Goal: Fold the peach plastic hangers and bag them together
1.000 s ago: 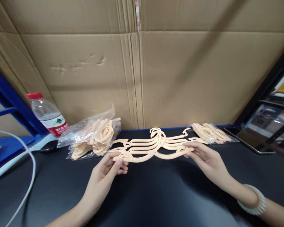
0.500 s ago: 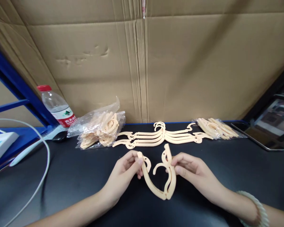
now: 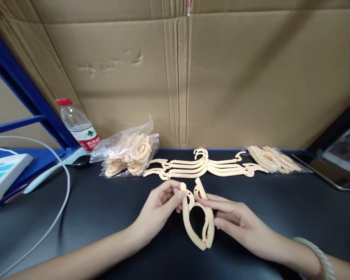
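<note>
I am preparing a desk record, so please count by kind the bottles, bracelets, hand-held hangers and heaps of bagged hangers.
Folding hanger between left hand and right hand: 1
Heaps of bagged hangers, left and right: 2
Red-capped plastic bottle: 1
Bracelet: 1
Total: 5
Overlapping loose hangers behind are left out.

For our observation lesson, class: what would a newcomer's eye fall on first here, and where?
First, the beige folding hanger, partly folded between the left hand and right hand, low near the center. Behind it, opened hangers lie on the black table; at the left stands a red-capped plastic bottle.
</note>
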Action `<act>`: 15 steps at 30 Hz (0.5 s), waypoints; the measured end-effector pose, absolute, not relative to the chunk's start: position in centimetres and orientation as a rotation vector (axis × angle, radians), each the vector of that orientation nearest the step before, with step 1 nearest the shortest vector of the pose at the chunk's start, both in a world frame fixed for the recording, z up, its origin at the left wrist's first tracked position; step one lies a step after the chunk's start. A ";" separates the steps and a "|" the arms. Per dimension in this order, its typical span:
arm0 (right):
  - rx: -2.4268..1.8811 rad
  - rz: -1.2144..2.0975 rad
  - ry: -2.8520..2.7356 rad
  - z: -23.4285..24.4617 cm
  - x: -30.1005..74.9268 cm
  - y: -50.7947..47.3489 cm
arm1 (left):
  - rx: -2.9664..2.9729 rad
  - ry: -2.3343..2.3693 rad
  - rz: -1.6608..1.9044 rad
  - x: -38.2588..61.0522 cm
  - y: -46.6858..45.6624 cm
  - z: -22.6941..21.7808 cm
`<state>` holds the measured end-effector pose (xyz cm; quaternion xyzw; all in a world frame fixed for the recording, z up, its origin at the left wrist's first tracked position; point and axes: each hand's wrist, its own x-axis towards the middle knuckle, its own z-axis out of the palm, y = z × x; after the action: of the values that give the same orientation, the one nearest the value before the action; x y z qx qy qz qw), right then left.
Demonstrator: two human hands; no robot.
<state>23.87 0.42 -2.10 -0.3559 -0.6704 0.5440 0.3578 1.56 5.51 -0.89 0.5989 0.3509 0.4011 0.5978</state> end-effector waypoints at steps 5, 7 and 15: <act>-0.897 1.331 -1.898 -1.7 23.7 0.0 | 1.342 0.843 0.897 1.7 5.6 -1.3; -0.988 1.155 -2.040 -1.6 23.8 -0.2 | 1.317 0.862 0.893 1.7 5.7 -1.5; -1.319 0.635 -2.299 -2.9 24.9 -0.1 | 1.640 0.853 0.791 1.2 5.5 -2.1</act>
<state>24.94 -0.14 -2.92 -0.4735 -0.8254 0.2279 0.2064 1.21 5.50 -2.07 0.6887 0.3582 0.3322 0.5357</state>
